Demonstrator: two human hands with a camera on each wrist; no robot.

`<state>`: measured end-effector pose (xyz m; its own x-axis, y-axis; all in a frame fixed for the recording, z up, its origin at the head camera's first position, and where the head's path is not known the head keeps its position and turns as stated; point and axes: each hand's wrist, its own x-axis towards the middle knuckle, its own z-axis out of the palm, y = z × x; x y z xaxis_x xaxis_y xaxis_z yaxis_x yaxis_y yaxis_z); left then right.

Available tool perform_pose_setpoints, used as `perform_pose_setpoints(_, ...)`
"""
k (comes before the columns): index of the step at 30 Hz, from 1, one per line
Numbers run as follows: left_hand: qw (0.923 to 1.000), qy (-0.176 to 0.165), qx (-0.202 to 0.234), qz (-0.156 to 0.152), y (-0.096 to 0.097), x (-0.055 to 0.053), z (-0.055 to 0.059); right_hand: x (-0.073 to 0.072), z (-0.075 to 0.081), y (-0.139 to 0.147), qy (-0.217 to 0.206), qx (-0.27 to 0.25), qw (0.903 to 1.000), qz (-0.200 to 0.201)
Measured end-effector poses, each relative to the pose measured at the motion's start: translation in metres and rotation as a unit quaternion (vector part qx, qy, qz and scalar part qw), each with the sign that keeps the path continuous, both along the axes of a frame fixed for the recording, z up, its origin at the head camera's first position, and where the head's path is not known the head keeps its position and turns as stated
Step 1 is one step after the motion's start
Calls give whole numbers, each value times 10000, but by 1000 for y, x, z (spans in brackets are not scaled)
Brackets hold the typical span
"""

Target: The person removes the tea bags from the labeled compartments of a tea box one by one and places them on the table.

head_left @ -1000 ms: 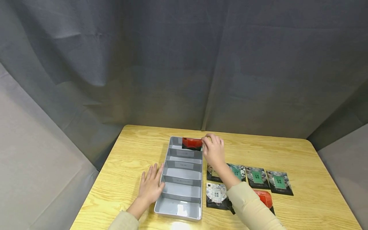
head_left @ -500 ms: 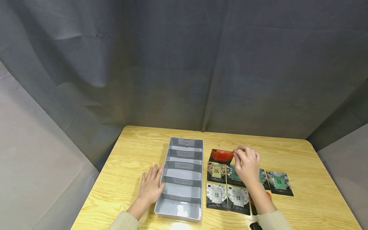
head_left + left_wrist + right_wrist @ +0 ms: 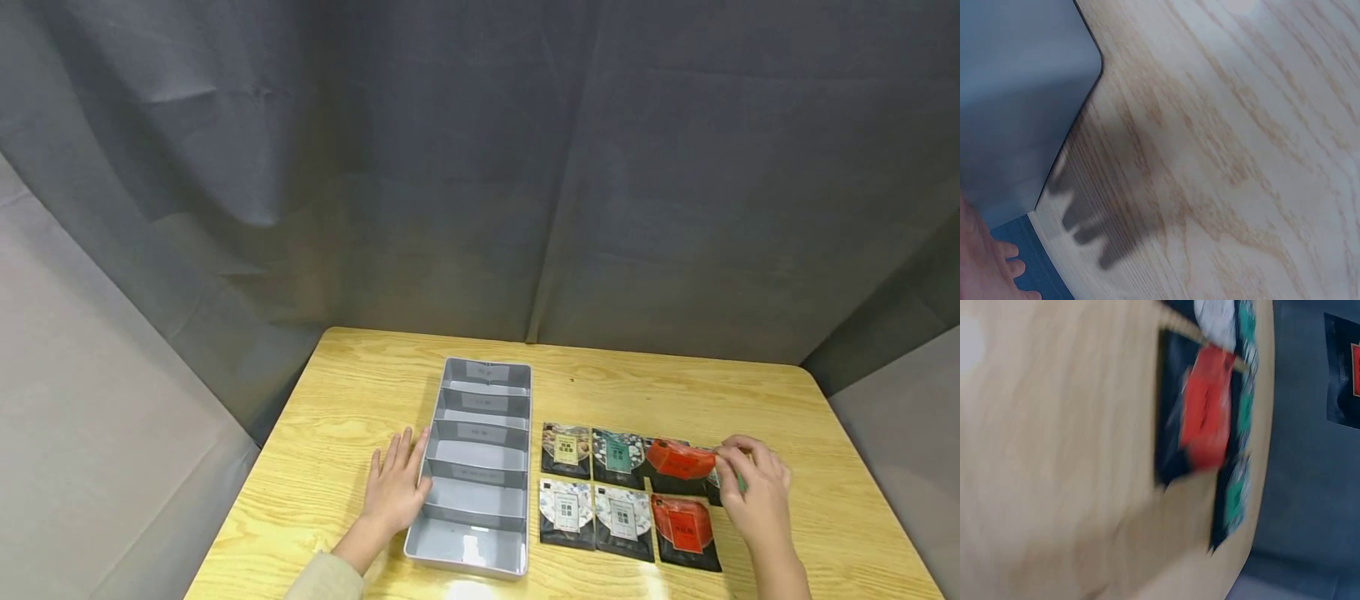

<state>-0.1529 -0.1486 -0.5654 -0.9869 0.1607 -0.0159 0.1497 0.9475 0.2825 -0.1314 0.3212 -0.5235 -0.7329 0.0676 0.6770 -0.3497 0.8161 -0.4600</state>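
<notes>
My right hand (image 3: 759, 492) pinches a red-and-black packet (image 3: 678, 460) by its right edge, over the back row of packets. Part of that packet also shows at the right edge of the right wrist view. A second red-and-black packet (image 3: 684, 533) lies on the table in front of it. Two green-label packets at the back right are partly hidden by the held packet and my fingers. My left hand (image 3: 396, 487) lies with fingers spread at the left side of a grey divided tray (image 3: 467, 565), thumb at its rim. The left wrist view shows the tray wall (image 3: 1022, 94) close up.
Left in the packet rows are a yellow-label packet (image 3: 566, 450), a green-label packet (image 3: 617, 457) and two white-label packets, one (image 3: 566, 512) beside the other (image 3: 622, 521). Dark curtains (image 3: 450, 167) hang behind the wooden table (image 3: 825, 500). Several tray compartments carry small labels.
My right hand has carried the red-and-black packet from above the tray's far compartment rightward and nearer, over the green-label packets. My left hand has stayed beside the tray.
</notes>
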Motion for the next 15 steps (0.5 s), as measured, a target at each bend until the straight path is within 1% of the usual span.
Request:
perform_pose_setpoints(6, 10000, 8, 13, 2, 0, 1, 0, 25, -8, 40, -481, 151, 9982, -332)
perform_pose_setpoints(10, 10000, -31, -30, 16, -1, 1, 1, 41, -10, 64, -993, 451, 9922, -606)
perform_pose_setpoints(12, 10000, -29, -27, 15, -1, 1, 0, 47, -12, 75, -1401, 596, 9854, -758)
perform_pose_setpoints(14, 10000, -15, -17, 10, -2, 1, 0, 53, -13, 85, -1908, 744, 9747, -894)
perform_pose_setpoints(15, 10000, -12, -12, 8, -2, 1, 1, 55, -13, 90, -2203, 811, 9675, -939)
